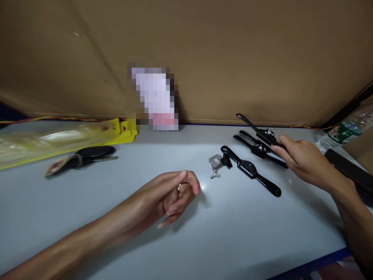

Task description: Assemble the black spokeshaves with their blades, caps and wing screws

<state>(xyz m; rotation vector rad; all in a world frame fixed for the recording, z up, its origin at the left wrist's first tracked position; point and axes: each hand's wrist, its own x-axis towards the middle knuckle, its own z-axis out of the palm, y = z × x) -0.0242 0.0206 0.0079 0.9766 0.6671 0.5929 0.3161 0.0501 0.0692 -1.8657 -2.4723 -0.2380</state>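
Note:
My right hand [303, 159] is closed round one handle of a black spokeshave [265, 134], whose other handle points to the back left. Just under it lies a second black spokeshave [258, 149], with its blade parts fitted. Nearer the middle rests a bare black spokeshave body [247, 168]. By its left handle are a flat metal blade [215, 160], a small black cap piece [227, 161] and a silver thumbscrew [215, 175]. My left hand [177, 196] hovers over the table, fingers loosely curled and partly apart, with nothing visible in it.
At the left lie clear plastic packs with yellow backing [58, 140] and a black-handled tool [96, 153] with a thin metal shaft. A blurred-out upright card [159, 97] leans on the cardboard wall [221, 58]. A plastic bottle [345, 131] and a black case [349, 171] sit at the right.

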